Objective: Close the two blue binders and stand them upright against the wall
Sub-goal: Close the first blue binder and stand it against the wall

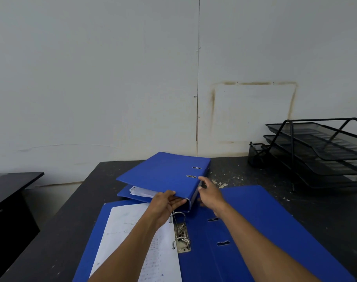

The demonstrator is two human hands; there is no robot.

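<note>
While the near binder (244, 231) lies flat open across the bottom of the frame, rings (180, 231) exposed and loose sheets (137, 241) on its left leaf, the person works the far binder (163, 174) at frame centre, which lies across the near one's top edge. Its cover is nearly down but gapes at the left, where white pages (141, 191) stick out. The left hand (167, 202) pinches the near corner of the cover, thumb on top and fingers under, likely to steady or press it flat. The right hand (209, 193) sits at the spine side, fingers spread fairly wide along the edge; whether it actually grips the spine can't be told from this angle. Two-sided hold makes sense: one hand shuts it, the other is placed to tip it onto its base. The wall (112, 78) fills the upper frame, with bare black desk (234, 165) just behind the binder, so standing room is close. A black mesh tray rack (316, 151) occupies the right edge, well clear. Judgement: first binder about closed, neither yet upright.
</note>
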